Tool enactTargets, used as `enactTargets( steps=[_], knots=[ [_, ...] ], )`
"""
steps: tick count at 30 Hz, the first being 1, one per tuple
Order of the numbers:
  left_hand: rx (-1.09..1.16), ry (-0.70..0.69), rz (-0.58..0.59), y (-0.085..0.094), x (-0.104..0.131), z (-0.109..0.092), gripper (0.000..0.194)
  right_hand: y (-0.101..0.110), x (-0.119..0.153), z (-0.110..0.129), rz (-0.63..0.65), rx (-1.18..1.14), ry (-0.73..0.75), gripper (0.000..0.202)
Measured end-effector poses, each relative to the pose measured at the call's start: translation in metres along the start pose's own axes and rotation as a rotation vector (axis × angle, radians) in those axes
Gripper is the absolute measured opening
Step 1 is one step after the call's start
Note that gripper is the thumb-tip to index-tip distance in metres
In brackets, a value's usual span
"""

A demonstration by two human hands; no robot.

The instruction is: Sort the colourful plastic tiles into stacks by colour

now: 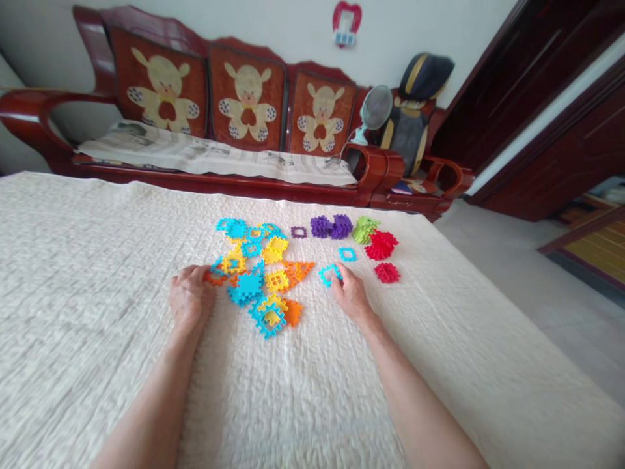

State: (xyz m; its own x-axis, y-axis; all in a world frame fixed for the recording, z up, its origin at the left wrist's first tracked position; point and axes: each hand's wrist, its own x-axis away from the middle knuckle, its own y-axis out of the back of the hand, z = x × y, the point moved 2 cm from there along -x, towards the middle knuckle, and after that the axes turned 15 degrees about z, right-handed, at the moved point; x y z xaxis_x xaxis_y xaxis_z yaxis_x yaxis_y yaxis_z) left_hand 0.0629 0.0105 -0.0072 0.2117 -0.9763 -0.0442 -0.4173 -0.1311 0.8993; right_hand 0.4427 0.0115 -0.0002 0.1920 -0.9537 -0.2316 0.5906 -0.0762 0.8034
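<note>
My right hand [350, 293] pinches a blue square frame tile [328, 275] with notched edges, at the tabletop. Just beyond it lies another blue frame tile [347, 254]. At the left edge of a mixed pile, my left hand [191, 296] is closed with curled fingers against orange pieces [213, 278]; its fingertips are hidden. The pile has blue tiles [250, 284], yellow tiles [277, 281] and orange tiles [297, 273], overlapping one another. Nearest to me in it is a blue frame tile [268, 320] with yellow showing through.
Grouped tiles stand to the right: purple stacks [332, 226], a green stack [365, 230] and red stacks [381, 245]. A single purple frame [299, 232] lies left of them. A quilted cream cloth [303, 397] covers the table. Behind are a wooden sofa [234, 181] and a small fan [375, 107].
</note>
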Motion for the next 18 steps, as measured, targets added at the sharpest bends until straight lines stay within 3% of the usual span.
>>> enactTargets(
  steps=[8, 15, 18],
  knots=[
    [-0.011, 0.016, 0.003, 0.0015, 0.001, -0.001, 0.044, -0.0014, -0.005, -0.0072, -0.016, -0.115, -0.136, 0.041],
    [-0.06, -0.012, -0.017, 0.0004, 0.0004, 0.0013, 0.043, 0.0013, -0.0097, -0.0104, -0.057, -0.155, 0.016, 0.039],
    [-0.074, -0.032, -0.03, -0.0004, -0.0006, 0.0025, 0.043, 0.0025, -0.0086, -0.0082, -0.122, -0.127, -0.003, 0.037]
  ],
)
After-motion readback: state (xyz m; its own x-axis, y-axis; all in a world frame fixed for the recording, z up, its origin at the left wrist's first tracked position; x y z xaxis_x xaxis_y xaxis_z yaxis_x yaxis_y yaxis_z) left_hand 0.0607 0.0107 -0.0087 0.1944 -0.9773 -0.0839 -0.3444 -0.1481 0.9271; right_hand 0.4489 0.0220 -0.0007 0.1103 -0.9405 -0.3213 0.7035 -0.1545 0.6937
